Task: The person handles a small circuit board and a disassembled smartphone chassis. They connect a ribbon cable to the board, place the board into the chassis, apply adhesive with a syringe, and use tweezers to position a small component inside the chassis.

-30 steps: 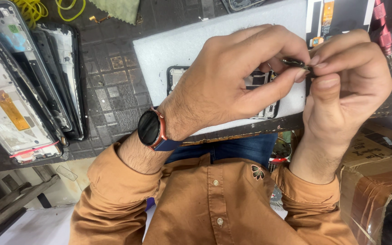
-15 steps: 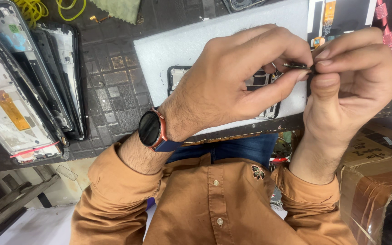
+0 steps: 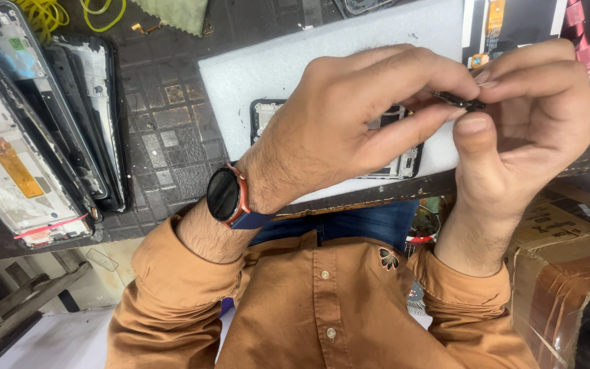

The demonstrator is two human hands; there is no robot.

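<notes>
My left hand [image 3: 356,116], with a dark round watch [image 3: 225,195] on its wrist, and my right hand [image 3: 527,130] meet above the bench. Both pinch a small dark part [image 3: 460,102] between thumb and fingertips. Below my left hand an opened phone frame [image 3: 265,116] lies on a white foam mat [image 3: 254,75]; the hand hides most of it.
A stack of stripped phone frames and screens [image 3: 22,150] lies at the left on the dark patterned bench. Yellow cable [image 3: 42,14] and a green cloth [image 3: 172,14] sit at the far edge. A taped cardboard box [image 3: 568,260] stands at the lower right.
Both hands have kept their pinch on the small dark part and shifted only slightly. Nothing else on the bench has moved.
</notes>
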